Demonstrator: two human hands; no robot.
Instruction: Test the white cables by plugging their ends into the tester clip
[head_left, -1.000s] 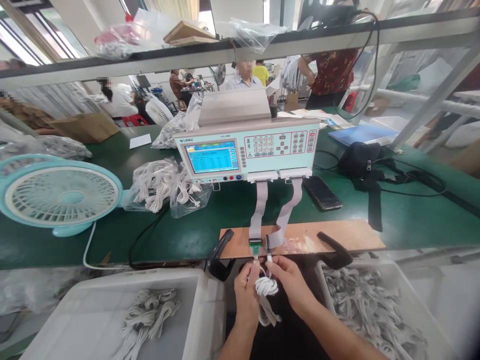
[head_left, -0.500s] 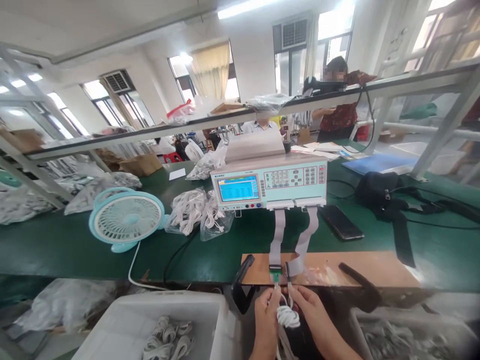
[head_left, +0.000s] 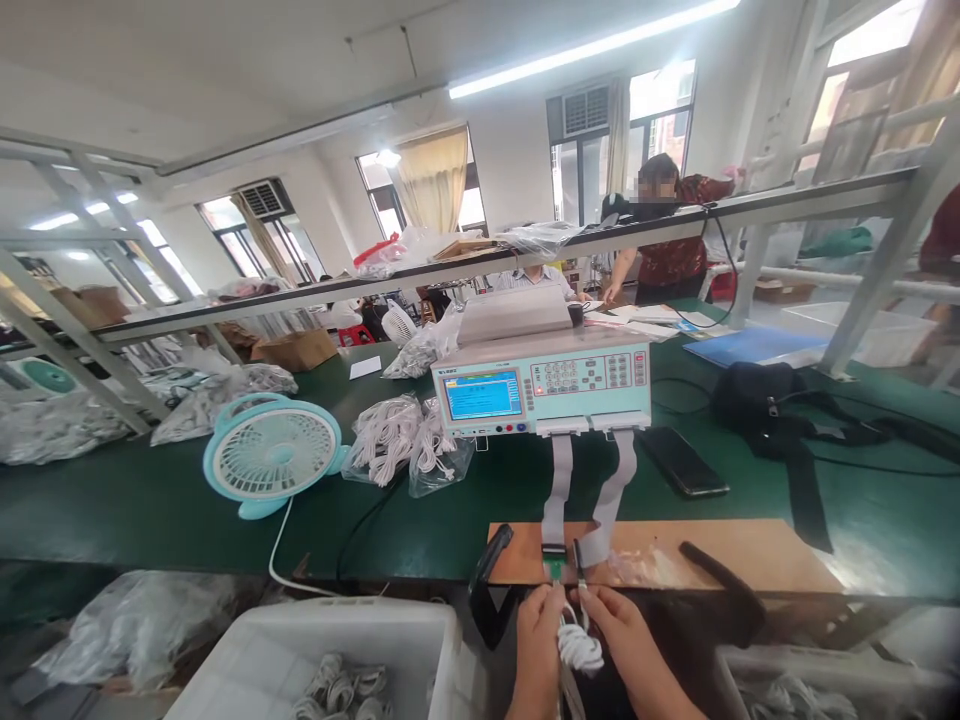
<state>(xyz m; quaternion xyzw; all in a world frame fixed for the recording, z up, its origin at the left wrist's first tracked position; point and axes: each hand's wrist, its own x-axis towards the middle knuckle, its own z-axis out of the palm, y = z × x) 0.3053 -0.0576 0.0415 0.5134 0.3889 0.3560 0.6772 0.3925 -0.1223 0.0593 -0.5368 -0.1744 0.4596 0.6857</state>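
At the bottom middle, my left hand and my right hand each pinch one end of a coiled white cable. Both ends sit at the small connectors on the front edge of a brown board. Two grey ribbon cables run from those connectors up to a pale green tester with a lit blue screen.
A teal desk fan and bags of white cables lie left of the tester on the green table. A black phone and black bag lie right. White bins with coiled cables flank my hands. People work beyond the shelf.
The view has tilted upward, so my hands now sit at the bottom edge. Both hands still hold the cable ends at the connectors.
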